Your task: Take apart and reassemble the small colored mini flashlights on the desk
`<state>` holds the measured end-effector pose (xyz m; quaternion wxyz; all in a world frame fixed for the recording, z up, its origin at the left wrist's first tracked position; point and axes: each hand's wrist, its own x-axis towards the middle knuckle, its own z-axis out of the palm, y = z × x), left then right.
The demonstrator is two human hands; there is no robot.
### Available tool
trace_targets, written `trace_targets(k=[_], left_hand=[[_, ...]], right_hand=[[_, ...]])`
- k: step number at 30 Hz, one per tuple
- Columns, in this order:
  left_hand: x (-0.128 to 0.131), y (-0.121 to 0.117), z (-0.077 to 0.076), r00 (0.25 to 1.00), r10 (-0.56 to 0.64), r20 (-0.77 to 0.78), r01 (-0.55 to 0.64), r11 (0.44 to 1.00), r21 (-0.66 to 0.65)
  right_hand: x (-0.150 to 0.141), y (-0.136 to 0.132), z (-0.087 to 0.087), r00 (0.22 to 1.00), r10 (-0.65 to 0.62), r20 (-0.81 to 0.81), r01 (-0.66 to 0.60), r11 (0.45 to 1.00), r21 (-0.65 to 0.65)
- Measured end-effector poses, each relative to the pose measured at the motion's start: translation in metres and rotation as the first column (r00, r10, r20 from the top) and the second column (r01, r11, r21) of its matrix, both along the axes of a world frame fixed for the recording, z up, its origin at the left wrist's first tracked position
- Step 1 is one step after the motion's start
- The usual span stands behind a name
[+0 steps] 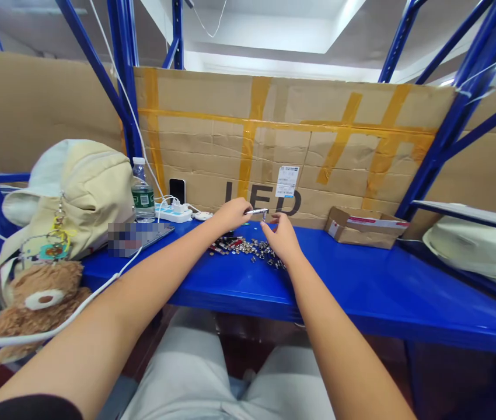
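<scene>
My left hand (236, 213) is closed around a slim silver rod-like piece (254, 212) that points right, above the blue table (239, 286). At the rod's right end a small shiny metal part (264, 216) hangs down. My right hand (283, 236) has its thumb and fingertips at this small part, seemingly pinching it; the exact contact is too small to make out. Below and between the hands lies a scattered pile of small metal pieces (257, 249). Several red and dark slim pieces (230, 244) lie at the pile's left side, partly behind my left forearm.
Left on the table are a cream backpack (99, 192) with a teddy bear (42, 303), a water bottle (143, 195), a power strip (175, 211) and a flat dark device (154, 234). A phone (177, 191) leans on the cardboard wall (204, 151). An open cardboard box (364, 230) stands right.
</scene>
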<state>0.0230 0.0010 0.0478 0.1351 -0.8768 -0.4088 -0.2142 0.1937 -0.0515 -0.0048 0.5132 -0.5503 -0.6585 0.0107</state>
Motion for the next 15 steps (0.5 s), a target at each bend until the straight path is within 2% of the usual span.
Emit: trace_targets(k=[2, 4, 6, 9, 15], left_hand=[[-0.012, -0.012, -0.008, 0.976, -0.194, 0.1, 0.188, 0.98, 0.065], [-0.02, -0.018, -0.017, 0.945, -0.307, 0.116, 0.308, 0.951, 0.01], [-0.023, -0.02, -0.024, 0.939, -0.322, 0.12, 0.329, 0.944, -0.035], [-0.019, -0.022, -0.029, 0.944, -0.31, 0.11, 0.317, 0.947, -0.056], [0.002, -0.036, -0.036, 0.947, -0.276, 0.163, 0.292, 0.952, -0.09]], right_hand=[[-0.002, 0.002, -0.002, 0.999, 0.041, 0.032, -0.041, 0.999, -0.005], [-0.003, 0.002, -0.003, 0.99, 0.107, 0.087, -0.106, 0.994, -0.021], [-0.004, 0.001, -0.004, 0.979, 0.155, 0.135, -0.146, 0.987, -0.07], [-0.004, -0.002, -0.002, 0.976, 0.145, 0.161, -0.127, 0.985, -0.119], [-0.006, -0.004, 0.0, 0.98, 0.192, 0.047, -0.186, 0.977, -0.107]])
